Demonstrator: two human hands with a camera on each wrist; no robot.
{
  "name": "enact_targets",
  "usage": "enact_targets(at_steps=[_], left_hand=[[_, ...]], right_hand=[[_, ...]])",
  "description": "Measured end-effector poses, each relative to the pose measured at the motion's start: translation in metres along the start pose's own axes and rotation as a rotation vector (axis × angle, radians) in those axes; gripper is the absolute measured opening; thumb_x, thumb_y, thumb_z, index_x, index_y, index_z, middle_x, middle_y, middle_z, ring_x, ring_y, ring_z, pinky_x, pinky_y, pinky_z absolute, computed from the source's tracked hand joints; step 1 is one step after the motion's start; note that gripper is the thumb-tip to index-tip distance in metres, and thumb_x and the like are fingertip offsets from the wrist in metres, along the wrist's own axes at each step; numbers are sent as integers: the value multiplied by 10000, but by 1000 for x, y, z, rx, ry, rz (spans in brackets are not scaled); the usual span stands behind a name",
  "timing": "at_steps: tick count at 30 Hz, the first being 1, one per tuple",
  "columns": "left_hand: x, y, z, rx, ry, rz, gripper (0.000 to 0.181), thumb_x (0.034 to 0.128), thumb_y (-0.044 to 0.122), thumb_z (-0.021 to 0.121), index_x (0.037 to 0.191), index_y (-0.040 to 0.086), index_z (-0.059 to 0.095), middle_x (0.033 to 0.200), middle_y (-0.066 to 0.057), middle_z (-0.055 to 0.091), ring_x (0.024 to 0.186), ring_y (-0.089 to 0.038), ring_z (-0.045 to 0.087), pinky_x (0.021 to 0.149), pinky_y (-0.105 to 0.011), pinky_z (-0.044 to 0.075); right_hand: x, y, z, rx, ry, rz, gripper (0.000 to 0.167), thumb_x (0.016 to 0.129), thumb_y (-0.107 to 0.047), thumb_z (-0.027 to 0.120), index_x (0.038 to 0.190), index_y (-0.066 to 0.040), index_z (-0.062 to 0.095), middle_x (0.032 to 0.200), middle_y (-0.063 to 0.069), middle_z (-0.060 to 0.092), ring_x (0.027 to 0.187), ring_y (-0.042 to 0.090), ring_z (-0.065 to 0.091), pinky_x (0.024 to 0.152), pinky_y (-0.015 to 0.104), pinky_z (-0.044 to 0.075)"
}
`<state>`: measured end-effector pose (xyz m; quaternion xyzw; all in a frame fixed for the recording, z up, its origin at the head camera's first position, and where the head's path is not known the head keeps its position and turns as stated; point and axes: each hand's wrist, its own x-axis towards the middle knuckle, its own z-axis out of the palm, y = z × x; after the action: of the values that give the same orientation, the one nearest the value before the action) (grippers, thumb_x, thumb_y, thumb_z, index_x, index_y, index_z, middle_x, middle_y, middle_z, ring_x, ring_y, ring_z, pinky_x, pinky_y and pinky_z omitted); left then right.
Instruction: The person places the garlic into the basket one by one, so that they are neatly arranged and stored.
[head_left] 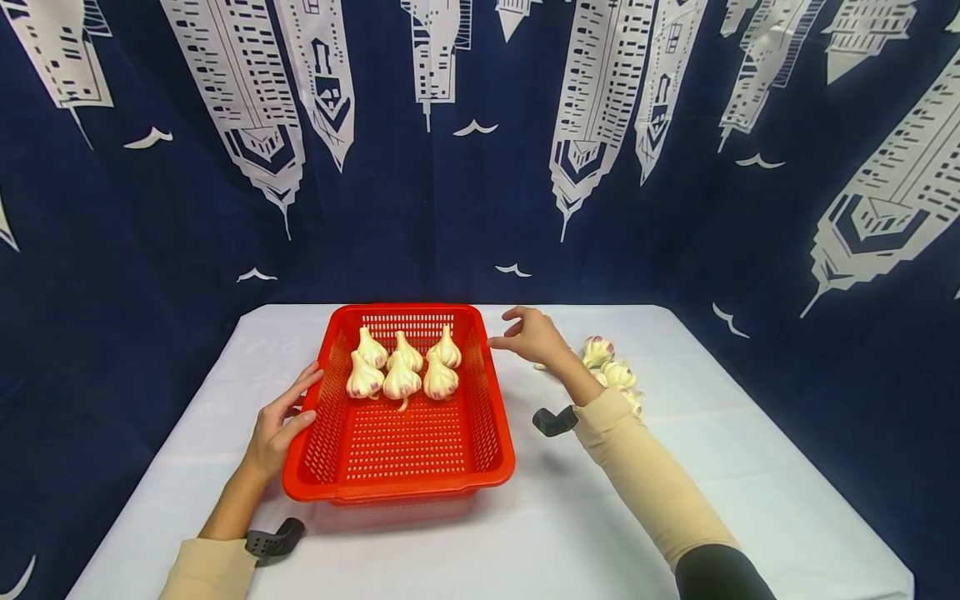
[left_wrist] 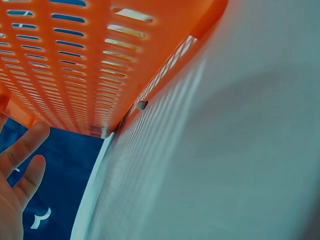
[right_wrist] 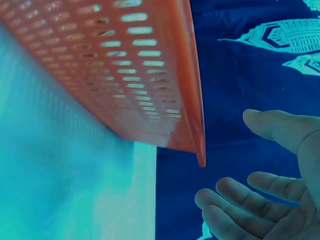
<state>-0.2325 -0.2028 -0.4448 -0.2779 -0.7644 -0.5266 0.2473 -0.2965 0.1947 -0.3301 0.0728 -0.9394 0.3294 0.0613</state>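
Note:
A red plastic basket (head_left: 405, 462) with slotted sides stands on the white table. Several garlic bulbs (head_left: 402, 379) sit in two rows in its far half, necks pointing away. My left hand (head_left: 272, 433) rests at the basket's left rim, its fingers loosely extended along it; the left wrist view shows those fingers (left_wrist: 31, 145) beside the slotted wall. Just off the far right corner of the rim is my right hand (head_left: 536, 337), thumb and fingers apart and nothing between them. In the right wrist view its spread fingers (right_wrist: 240, 200) stand clear of the basket wall (right_wrist: 135, 75).
More garlic bulbs (head_left: 618, 373) lie in a pile on the table right of the basket, partly hidden behind my right forearm. The white tablecloth (head_left: 570, 533) covers the table. A dark blue curtain (head_left: 450, 208) with white building prints hangs behind it.

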Motion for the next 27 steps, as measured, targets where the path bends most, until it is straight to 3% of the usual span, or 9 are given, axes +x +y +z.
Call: enact_targets(at_steps=[10,17,20,27], left_hand=[[2,1,2,-3,0,6,521,845,25,512,1359,-49,555,1478,-215,452,934,-10,577,744,-153,448],[1,0,1,-9,-2,-1,526,842,22,512,1363,-46,553,1476,-227,449,920,-14,581,738,-147,454],[-1,-1,1,-10,0,-1,530,842,20,513,1367,-38,553,1475,-227,450,917,-10,584,739,-148,455],[-1,0,0,-10,0,-13,536,841,24,517,1373,-30,551,1485,-213,445,943,-2,578,751,-148,455]], right_hand=[[-8,32,-21,33,51,-32,534,832,-290,774,1249,6,617,1026,169,721,973,339,657,843,446,519],[-17,54,-36,22,50,31,554,847,-309,758,1272,6,593,1077,189,700,884,328,687,733,375,549],[-21,63,-41,11,48,46,556,856,-304,753,1276,17,583,1085,206,693,845,335,700,753,393,551],[-27,81,-49,-48,67,54,549,869,-319,741,1258,37,591,1088,226,691,981,363,653,829,462,519]])
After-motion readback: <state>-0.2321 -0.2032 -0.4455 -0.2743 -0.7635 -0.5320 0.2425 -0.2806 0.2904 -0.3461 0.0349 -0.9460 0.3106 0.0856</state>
